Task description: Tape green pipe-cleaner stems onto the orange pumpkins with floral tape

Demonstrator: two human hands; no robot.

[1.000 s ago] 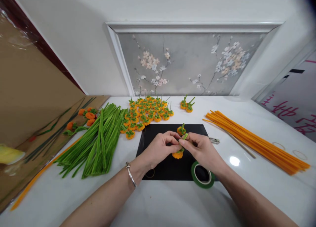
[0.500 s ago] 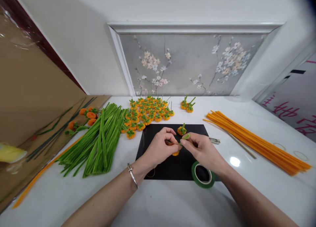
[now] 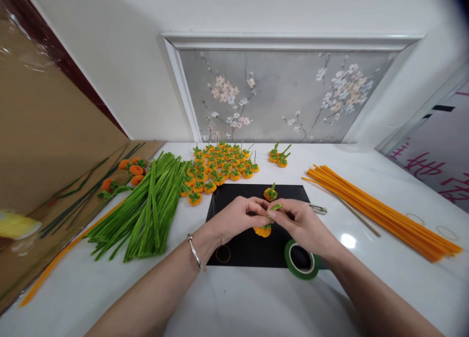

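Note:
Over a black mat (image 3: 242, 251) my left hand (image 3: 236, 221) and my right hand (image 3: 300, 224) meet, fingertips pinched together on a small orange pipe-cleaner pumpkin (image 3: 263, 230) with a green stem (image 3: 275, 207). The pumpkin hangs just below my fingers. The green stem pokes out above my right thumb. A finished pumpkin (image 3: 270, 193) stands on the mat just beyond my hands. A silver bracelet (image 3: 194, 252) circles my left wrist.
A roll of green tape (image 3: 301, 260) lies at the mat's near right corner. Green pipe cleaners (image 3: 146, 210) are piled at left, orange ones (image 3: 381, 212) at right. Several finished pumpkins (image 3: 220, 168) cluster behind the mat, two more (image 3: 278, 157) beside them. Metal pliers (image 3: 318, 209) peek past my right hand.
My hands stayed over the mat, fingers shifting on the stem. The orange pumpkin, partly hidden half a second ago, shows again below my fingers.

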